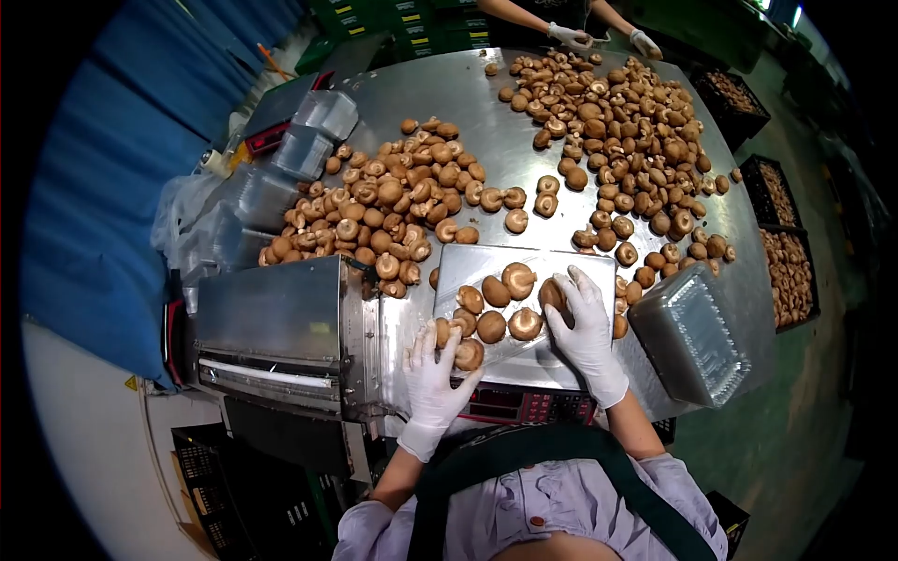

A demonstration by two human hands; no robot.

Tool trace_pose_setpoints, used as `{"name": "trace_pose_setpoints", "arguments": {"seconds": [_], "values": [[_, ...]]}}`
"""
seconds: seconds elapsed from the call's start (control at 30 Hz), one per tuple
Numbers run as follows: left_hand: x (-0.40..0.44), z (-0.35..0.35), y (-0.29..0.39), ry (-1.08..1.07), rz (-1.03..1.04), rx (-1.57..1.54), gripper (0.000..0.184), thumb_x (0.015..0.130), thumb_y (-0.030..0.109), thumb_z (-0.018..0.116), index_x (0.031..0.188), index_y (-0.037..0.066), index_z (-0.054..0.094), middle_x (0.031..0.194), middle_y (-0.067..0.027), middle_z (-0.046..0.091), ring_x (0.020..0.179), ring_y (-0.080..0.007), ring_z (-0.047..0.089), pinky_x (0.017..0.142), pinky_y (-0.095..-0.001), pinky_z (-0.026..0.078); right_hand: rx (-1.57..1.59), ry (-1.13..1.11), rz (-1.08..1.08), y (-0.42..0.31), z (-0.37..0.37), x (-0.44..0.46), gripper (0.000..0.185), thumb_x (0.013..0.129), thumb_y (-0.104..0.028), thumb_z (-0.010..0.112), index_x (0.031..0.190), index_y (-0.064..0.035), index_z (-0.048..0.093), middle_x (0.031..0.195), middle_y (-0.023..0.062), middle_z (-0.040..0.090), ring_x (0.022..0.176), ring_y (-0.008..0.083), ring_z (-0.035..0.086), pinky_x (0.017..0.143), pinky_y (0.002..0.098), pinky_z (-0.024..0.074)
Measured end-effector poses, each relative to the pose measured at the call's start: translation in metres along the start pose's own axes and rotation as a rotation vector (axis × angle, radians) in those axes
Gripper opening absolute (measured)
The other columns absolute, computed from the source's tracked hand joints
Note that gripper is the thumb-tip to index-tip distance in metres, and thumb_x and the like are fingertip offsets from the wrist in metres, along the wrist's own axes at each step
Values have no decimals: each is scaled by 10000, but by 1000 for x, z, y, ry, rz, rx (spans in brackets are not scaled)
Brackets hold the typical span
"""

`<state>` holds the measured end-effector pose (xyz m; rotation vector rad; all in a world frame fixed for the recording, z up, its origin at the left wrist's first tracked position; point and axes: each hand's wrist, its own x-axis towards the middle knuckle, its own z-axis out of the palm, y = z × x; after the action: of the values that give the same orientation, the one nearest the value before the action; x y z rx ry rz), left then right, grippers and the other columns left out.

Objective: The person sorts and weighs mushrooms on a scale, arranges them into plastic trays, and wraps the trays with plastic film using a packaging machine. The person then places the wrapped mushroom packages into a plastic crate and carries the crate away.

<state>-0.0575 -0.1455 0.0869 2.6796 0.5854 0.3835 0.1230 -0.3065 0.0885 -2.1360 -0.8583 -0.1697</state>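
Brown mushrooms [525,324] lie spread on the metal plate of a weighing scale [599,271], several of them stem-up. White gloves cover both hands. My left hand [435,391] is at the plate's near left corner, its thumb and fingers curved around a mushroom [469,354] that rests there. On the right side of the plate, my right hand [586,329] grips a darker mushroom [552,294] between thumb and fingers, partly hiding it. The scale's red keypad and display [524,405] face me below the plate.
Mushroom heaps [393,192] lie left and right on the steel table [412,89]. Stacked clear trays [692,337] stand at right, more at left behind a metal wrapping machine [271,313]. Across the table are another person's gloved hands [571,37]. Crates [789,271] stand on the floor.
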Motion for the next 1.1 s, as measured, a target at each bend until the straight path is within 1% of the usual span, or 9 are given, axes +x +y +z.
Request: {"name": "trace_pose_setpoints", "arguments": {"seconds": [0.13,0.2,0.47,0.6,0.63,0.77,0.93,1.0,1.1], "values": [[1,5,-4,6,-29,-326,708,711,351,717,1322,120,444,1366,-215,350,1261,-380,324,1049,-459,235,-4,-47,24,1,6,-3,476,747,-159,661,1194,-64,531,1248,223,457,1152,380,436,974,421,376],[7,1,1,124,-99,-479,681,737,297,712,1320,84,432,1378,-219,331,1265,-383,321,1048,-446,256,-11,-66,30,2,6,-4,481,750,-170,659,1201,-65,528,1251,226,454,1154,382,434,975,421,375],[40,7,3,150,-28,-306,638,745,254,704,1287,40,443,1384,-221,321,1262,-373,332,1043,-425,266,62,-80,100,6,3,-9,484,754,-158,655,1212,-77,523,1267,225,449,1141,374,445,971,409,379],[63,9,6,96,34,-73,646,751,320,677,1297,70,439,1332,-174,420,1248,-340,365,1027,-484,252,83,-71,97,5,2,-11,462,756,-142,654,1197,-80,530,1262,226,454,1135,367,452,966,403,384],[69,10,6,32,8,-73,597,743,313,692,1247,65,489,1269,-165,496,1229,-324,405,1040,-432,263,83,-71,97,6,2,-11,462,756,-142,654,1197,-80,530,1262,226,454,1135,367,452,966,403,384],[79,18,-7,-41,40,-20,585,721,311,705,1230,91,516,1236,-145,529,1184,-315,456,1036,-438,262,82,-59,88,5,0,-13,381,759,-142,652,1126,-81,566,1236,209,488,1106,353,477,946,398,402],[80,9,-10,-1,-27,-534,481,707,160,693,1163,89,560,1160,-118,578,1066,-304,526,973,-419,334,90,-59,134,4,-8,-15,309,762,-142,646,1062,-85,598,1197,190,531,1079,345,498,926,395,418],[80,13,-18,17,-39,-689,493,721,69,669,1195,69,534,1194,-130,563,1036,-308,531,931,-365,392,112,-83,146,6,-10,-16,272,764,-142,644,1029,-88,615,1190,191,537,1079,344,499,925,391,418],[83,11,-23,35,35,-724,498,743,62,649,1221,58,509,1212,-137,553,1073,-308,519,953,-379,371,133,-64,135,1,-15,-13,240,774,-139,638,1008,-85,625,1185,195,540,1094,333,496,934,382,411]]}}
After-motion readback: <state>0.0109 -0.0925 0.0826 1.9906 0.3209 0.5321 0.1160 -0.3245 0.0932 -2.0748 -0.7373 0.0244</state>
